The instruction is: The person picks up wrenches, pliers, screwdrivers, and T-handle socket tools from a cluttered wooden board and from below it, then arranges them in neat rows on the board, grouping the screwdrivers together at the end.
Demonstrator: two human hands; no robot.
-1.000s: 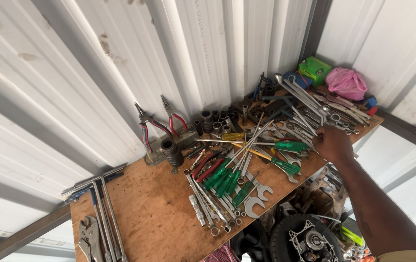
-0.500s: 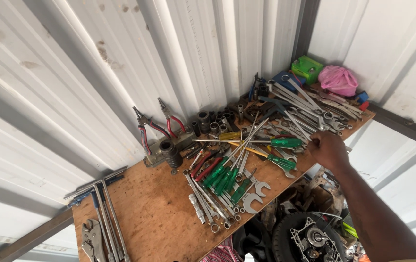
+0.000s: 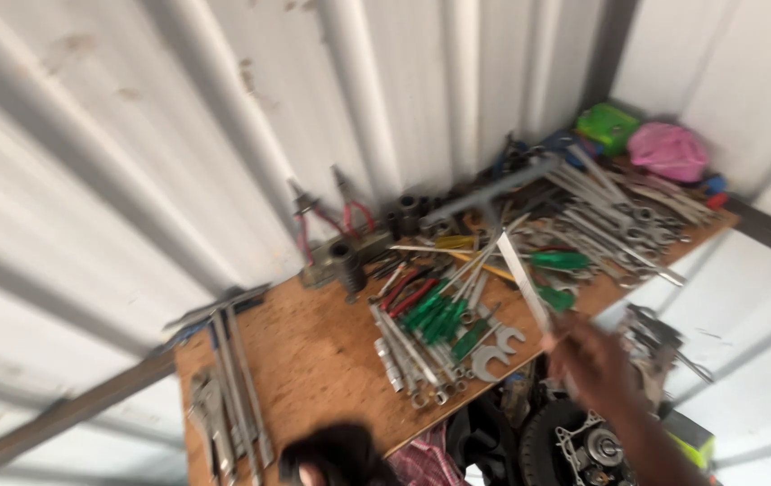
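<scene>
right hand (image 3: 594,362) gripping a long thin silvery tool (image 3: 522,279), probably a wrench, blurry, slanting up-left over the cluttered wooden bench (image 3: 313,360), left hand out of view

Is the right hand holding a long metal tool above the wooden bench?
Yes: the right hand grips the lower end of a long silver wrench, which slants up over the tool-covered wooden bench.

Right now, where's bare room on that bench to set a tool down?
Bare plywood bench top between the long bars at the left end and the green-handled screwdrivers. Right of that, wrenches crowd it up to the pink bag. The right hand holds a long metal tool.
</scene>
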